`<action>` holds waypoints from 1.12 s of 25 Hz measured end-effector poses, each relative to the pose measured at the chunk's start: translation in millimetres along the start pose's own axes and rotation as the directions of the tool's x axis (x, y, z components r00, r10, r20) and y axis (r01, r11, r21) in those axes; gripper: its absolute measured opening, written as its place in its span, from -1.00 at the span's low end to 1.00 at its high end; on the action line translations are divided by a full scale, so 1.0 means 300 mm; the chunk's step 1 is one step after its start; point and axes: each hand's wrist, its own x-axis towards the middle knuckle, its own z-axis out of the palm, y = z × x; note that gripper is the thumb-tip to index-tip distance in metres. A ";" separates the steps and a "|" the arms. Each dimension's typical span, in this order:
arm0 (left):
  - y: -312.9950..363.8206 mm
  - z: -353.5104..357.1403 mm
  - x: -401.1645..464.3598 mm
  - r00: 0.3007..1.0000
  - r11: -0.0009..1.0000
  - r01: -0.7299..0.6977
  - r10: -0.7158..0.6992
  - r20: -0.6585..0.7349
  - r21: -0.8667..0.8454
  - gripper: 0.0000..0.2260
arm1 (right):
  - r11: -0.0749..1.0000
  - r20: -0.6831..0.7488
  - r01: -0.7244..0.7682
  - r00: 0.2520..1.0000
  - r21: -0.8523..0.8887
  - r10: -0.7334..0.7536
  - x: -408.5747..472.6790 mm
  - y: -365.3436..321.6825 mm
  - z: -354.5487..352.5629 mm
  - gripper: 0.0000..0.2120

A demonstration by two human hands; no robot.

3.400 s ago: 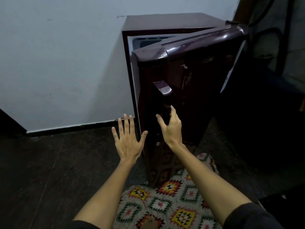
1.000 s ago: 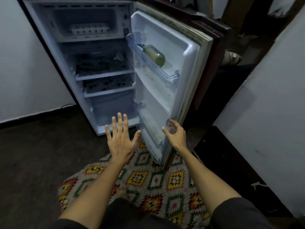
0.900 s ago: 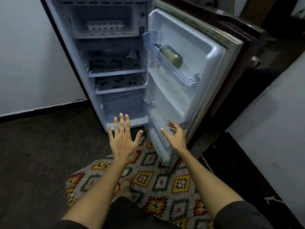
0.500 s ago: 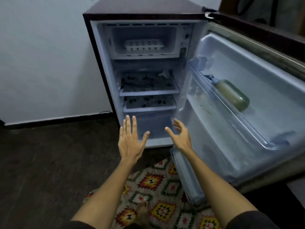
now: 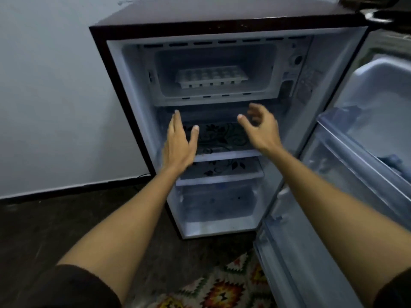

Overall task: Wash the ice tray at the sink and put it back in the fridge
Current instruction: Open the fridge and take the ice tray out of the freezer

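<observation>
Fridge (image 5: 133, 121) cabinet first: a small single-door box, dark glossy maroon outside, pale smooth plastic within, standing against a plain white wall (image 5: 49, 96) on a dark floor (image 5: 55, 227). Its door (image 5: 367, 174) hangs wide to the right, clear rails across its pockets. Up top, the freezer compartment (image 5: 213, 94) is an open rectangular mouth, and the ice tray (image 5: 211, 77) lies flat inside it, white, gridded into small square cells, with free space all round it. Below run two shelves (image 5: 224, 155) printed with black leaf scrolls, then a frosted drawer (image 5: 218, 207). A woven rug (image 5: 222, 290) with bright diamond patterns shows at the bottom edge. Both bare forearms stretch toward the opening. The left hand (image 5: 180, 145) is flat, fingers straight and close together, thumb out, touching nothing. The right hand (image 5: 262, 127) is loosely curled and spread, empty, just under the freezer's lip.
</observation>
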 end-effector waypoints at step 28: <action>-0.050 0.079 0.795 0.908 0.903 0.413 -0.419 -0.029 -0.114 -0.63 | 0.966 -0.010 -0.193 0.981 -0.172 0.194 0.835 0.086 0.108 -0.77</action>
